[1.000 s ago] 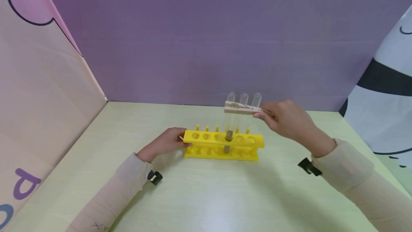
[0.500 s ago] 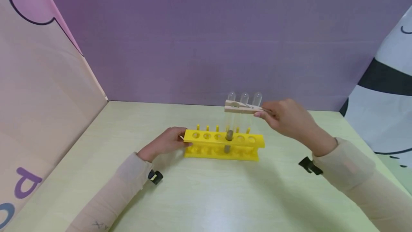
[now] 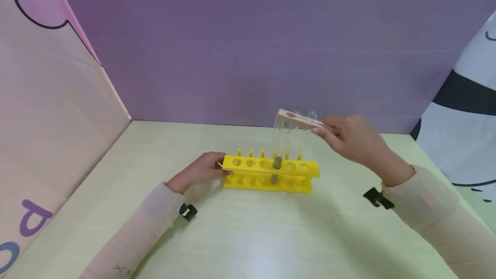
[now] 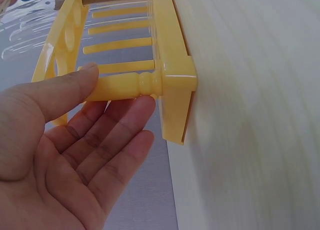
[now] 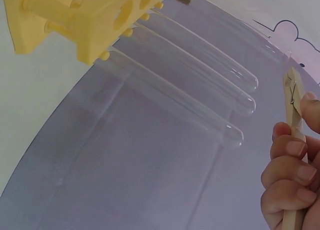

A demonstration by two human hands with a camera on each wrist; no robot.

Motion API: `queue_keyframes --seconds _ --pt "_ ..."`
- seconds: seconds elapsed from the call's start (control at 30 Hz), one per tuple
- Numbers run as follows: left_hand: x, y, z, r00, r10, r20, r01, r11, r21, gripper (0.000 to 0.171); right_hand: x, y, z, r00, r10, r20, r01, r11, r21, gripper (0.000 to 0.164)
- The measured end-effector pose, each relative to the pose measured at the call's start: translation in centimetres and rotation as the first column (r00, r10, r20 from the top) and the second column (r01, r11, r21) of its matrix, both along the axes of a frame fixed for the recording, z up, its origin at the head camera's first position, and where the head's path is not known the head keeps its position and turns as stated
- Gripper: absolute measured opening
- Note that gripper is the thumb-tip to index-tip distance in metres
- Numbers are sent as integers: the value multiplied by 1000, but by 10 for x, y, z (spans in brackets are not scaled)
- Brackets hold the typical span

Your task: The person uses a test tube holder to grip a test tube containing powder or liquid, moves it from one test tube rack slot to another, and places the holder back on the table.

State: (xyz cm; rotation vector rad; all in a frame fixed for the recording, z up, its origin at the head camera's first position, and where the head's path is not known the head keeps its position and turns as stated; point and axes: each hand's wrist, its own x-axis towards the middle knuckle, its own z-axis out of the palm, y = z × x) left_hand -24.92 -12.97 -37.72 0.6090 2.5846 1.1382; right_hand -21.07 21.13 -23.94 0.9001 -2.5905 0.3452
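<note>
My left hand holds the near end post of a yellow test tube rack, thumb on one side and fingers on the other. My right hand grips a wooden test tube holder by its handles. Its tip is right at the rim of an upright glass test tube. That tube stands in a rack hole, with a dark brown filling in its lower part. Behind it, three clear test tubes sit upside down on the rack's pegs.
The rack stands on a pale wood-grain table. A purple backdrop rises behind it, with printed panels at both sides. Each sleeved wrist carries a black strap.
My right hand has shifted slightly right. The holder has gone from level to tilted, its tip rising towards the upright tube's rim. My left hand and the rack have stayed put.
</note>
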Motion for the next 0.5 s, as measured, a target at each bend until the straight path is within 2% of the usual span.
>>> queue_keyframes --seconds 0.3,0.5 --pt "-2 2 1 1000 2 1 -2 1000 -5 30 5 13 -8 1000 -10 -22 9 999 -52 32" --pt "-1 1 -1 1000 8 -9 -9 1000 -16 28 11 25 -22 997 -62 38 65 995 -78 32"
